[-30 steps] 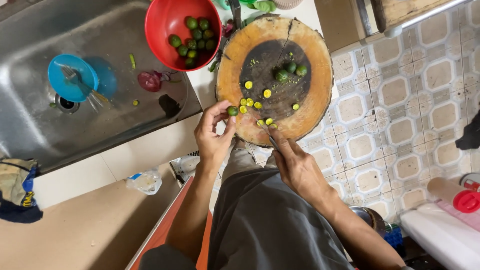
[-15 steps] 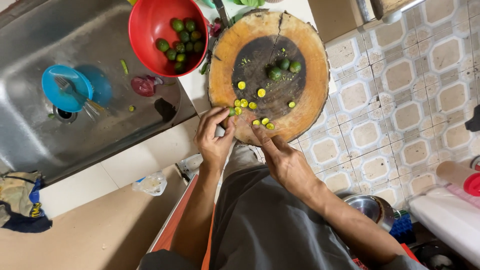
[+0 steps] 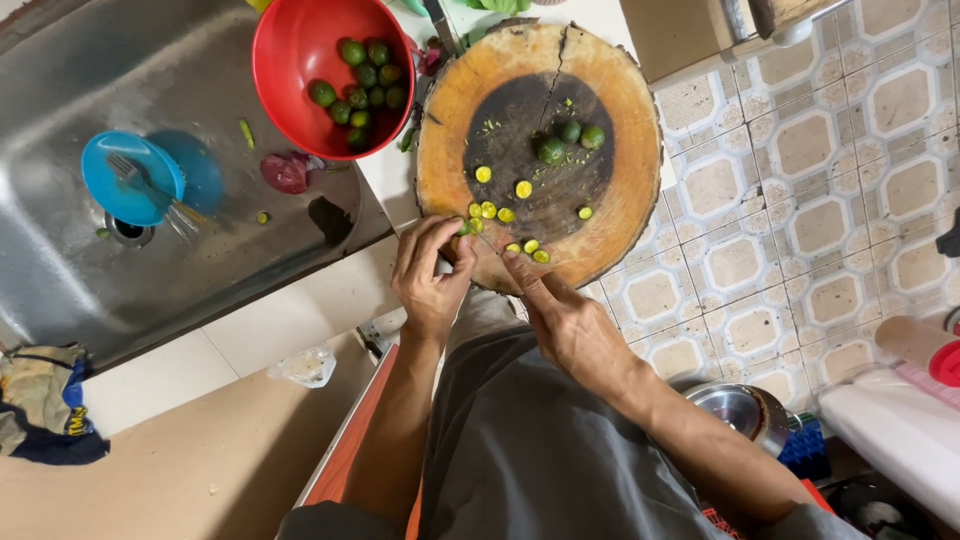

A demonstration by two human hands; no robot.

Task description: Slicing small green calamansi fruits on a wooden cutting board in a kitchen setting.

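both hands (image 3: 500, 290) stayed at chopping board (image 3: 630, 110) edge.

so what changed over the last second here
Little changed. The left hand stays pinched on a small green fruit at the near edge of the round wooden board, and the right hand stays beside it; its grip is hidden. The whole view slid a little as the head moved. The cut yellow halves, whole fruits on the board, red bowl and blue cup kept their places.
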